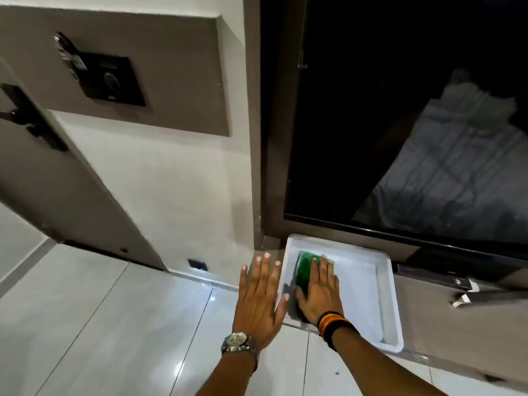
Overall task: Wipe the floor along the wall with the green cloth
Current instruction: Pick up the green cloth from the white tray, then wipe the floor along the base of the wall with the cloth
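Green cloth (pixel 307 271): lies in white tray (pixel 383 284) at wall foot, under flat right hand (pixel 320 292); grip unclear. Left hand (pixel 261 298) spread, empty, beside tray. Floor (pixel 114 324) wiping apparently not begun.

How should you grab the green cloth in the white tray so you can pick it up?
Probably from above, at its long side edges. The green cloth lies flat in the white tray near its left wall, with the right hand spread on top. The tray's raised rim blocks a sideways approach, so curl fingers and thumb down over the edges and lift. The left hand is flat outside the tray.
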The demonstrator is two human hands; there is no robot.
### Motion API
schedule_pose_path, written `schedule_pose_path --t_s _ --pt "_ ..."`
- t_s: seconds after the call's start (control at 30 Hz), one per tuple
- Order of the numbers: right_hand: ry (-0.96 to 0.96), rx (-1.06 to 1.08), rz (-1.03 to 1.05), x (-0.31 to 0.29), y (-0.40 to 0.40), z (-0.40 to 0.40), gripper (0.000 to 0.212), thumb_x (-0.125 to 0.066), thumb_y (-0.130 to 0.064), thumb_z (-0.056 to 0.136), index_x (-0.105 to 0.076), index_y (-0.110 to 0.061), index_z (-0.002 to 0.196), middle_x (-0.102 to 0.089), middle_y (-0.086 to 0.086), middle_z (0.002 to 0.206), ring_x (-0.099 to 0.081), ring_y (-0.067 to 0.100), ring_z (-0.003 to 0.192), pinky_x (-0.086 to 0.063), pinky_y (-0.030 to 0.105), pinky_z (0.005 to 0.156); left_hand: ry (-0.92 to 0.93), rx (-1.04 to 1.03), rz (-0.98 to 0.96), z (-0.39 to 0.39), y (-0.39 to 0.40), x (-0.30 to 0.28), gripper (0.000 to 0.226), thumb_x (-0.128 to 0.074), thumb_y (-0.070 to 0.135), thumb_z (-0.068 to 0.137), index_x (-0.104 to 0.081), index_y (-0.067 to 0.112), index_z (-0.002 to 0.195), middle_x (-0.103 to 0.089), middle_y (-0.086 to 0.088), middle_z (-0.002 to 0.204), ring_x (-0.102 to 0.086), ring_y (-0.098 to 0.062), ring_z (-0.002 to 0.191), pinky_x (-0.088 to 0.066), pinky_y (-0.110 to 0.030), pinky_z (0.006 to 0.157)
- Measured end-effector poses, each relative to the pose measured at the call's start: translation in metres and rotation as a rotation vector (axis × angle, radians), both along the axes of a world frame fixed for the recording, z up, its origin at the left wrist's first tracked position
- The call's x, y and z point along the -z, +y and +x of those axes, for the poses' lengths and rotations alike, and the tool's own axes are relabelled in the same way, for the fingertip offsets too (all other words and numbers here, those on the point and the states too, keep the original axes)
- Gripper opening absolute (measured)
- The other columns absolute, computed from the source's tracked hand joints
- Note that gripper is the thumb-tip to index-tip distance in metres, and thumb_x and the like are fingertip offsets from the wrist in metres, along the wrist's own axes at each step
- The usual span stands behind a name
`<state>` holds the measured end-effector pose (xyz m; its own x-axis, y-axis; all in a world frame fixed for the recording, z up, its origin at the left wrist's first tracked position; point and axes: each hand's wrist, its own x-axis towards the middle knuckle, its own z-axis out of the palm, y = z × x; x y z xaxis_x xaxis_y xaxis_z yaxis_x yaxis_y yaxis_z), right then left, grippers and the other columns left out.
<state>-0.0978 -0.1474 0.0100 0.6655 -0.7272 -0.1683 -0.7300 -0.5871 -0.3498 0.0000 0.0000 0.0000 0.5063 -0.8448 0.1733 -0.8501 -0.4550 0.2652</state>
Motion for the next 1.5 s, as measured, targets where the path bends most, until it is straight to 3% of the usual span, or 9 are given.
schedule_pose_path --t_s 0.17,0.33,0.47,0.6,0.77,0.93,1.03,1.17,1.5 --pt "0.134 -0.013 0.069 0.038 -0.011 0.005 0.104 -0.043 -0.067 0.093 0.014 -0.010 0.159 0.018 0.014 0.168 0.017 0.034 0.155 0.006 0.050 0.124 0.067 -0.079 0.015 -0.016 0.000 0.027 0.073 -0.014 0.059 0.111 -0.016 0.022 0.173 -0.010 -0.007 0.183 -0.007 -0.028 0.169 0.001 -0.050 0.134" --pt "0.074 0.007 0.095 0.046 -0.018 0.009 0.076 -0.041 -0.034 0.104 0.003 -0.010 0.161 0.009 0.013 0.170 0.012 0.034 0.156 0.000 0.052 0.128 0.104 -0.113 0.079 -0.013 0.005 0.027 0.073 -0.014 0.060 0.110 -0.009 0.024 0.174 -0.006 -0.005 0.183 -0.005 -0.027 0.169 0.010 -0.046 0.135" --pt "-0.138 0.116 0.185 0.029 -0.024 0.004 0.060 -0.046 -0.015 0.103 -0.023 -0.010 0.158 -0.024 0.014 0.166 -0.024 0.035 0.153 -0.023 0.047 0.126 0.118 -0.167 0.039 0.001 0.013 0.015 0.073 -0.014 0.061 0.110 -0.014 0.024 0.173 -0.006 -0.005 0.183 0.004 -0.022 0.169 0.006 -0.048 0.134" --pt "-0.387 0.257 0.273 -0.010 -0.013 0.005 0.052 -0.049 -0.013 0.102 -0.038 -0.016 0.153 -0.056 0.017 0.143 -0.058 0.039 0.124 -0.045 0.046 0.109 0.148 -0.211 0.018 0.026 0.034 0.015 0.074 -0.012 0.064 0.109 -0.013 0.027 0.173 -0.004 -0.003 0.183 0.006 -0.021 0.169 0.007 -0.049 0.135" --pt "-0.607 0.093 0.318 -0.057 0.047 0.028 0.055 -0.049 -0.007 0.101 -0.039 -0.023 0.153 -0.051 -0.007 0.141 -0.052 0.011 0.121 -0.042 0.028 0.107 0.144 -0.262 0.080 0.071 0.093 0.038 0.074 -0.016 0.062 0.111 -0.019 0.022 0.172 -0.010 -0.006 0.183 -0.010 -0.030 0.168 0.003 -0.049 0.135" --pt "-0.553 -0.041 0.335 -0.053 0.112 0.094 0.059 -0.048 -0.004 0.101 -0.037 -0.026 0.155 -0.044 -0.011 0.149 -0.046 0.008 0.129 -0.038 0.026 0.111 0.145 -0.265 0.154 0.119 0.154 0.056 0.074 -0.019 0.059 0.111 -0.023 0.017 0.172 -0.013 -0.010 0.182 -0.005 -0.028 0.168 0.006 -0.050 0.135" --pt "-0.430 -0.100 0.337 -0.029 0.144 0.138 0.058 -0.048 -0.004 0.101 -0.035 -0.020 0.156 -0.041 -0.006 0.154 -0.045 0.011 0.133 -0.035 0.016 0.107 0.152 -0.274 0.160 0.141 0.187 0.069 0.073 -0.020 0.058 0.110 -0.024 0.018 0.171 -0.014 -0.010 0.181 -0.008 -0.029 0.168 0.005 -0.050 0.134" --pt "-0.208 -0.150 0.397 0.034 0.175 0.188 0.058 -0.046 -0.010 0.103 -0.028 -0.021 0.157 -0.033 0.004 0.163 -0.042 0.026 0.144 -0.031 0.027 0.114 0.178 -0.284 0.193 0.164 0.232 0.109 0.072 -0.023 0.057 0.111 -0.026 0.017 0.171 -0.021 -0.012 0.180 -0.010 -0.029 0.166 0.000 -0.052 0.133" --pt "0.127 -0.099 0.470 0.287 0.187 0.252 0.061 -0.042 -0.006 0.102 -0.026 -0.022 0.158 -0.033 0.003 0.163 -0.045 0.028 0.141 -0.034 0.037 0.119 0.283 -0.323 0.236 0.185 0.268 0.316 0.075 -0.018 0.059 0.111 -0.022 0.014 0.171 -0.017 -0.014 0.181 -0.021 -0.036 0.166 -0.010 -0.056 0.131"
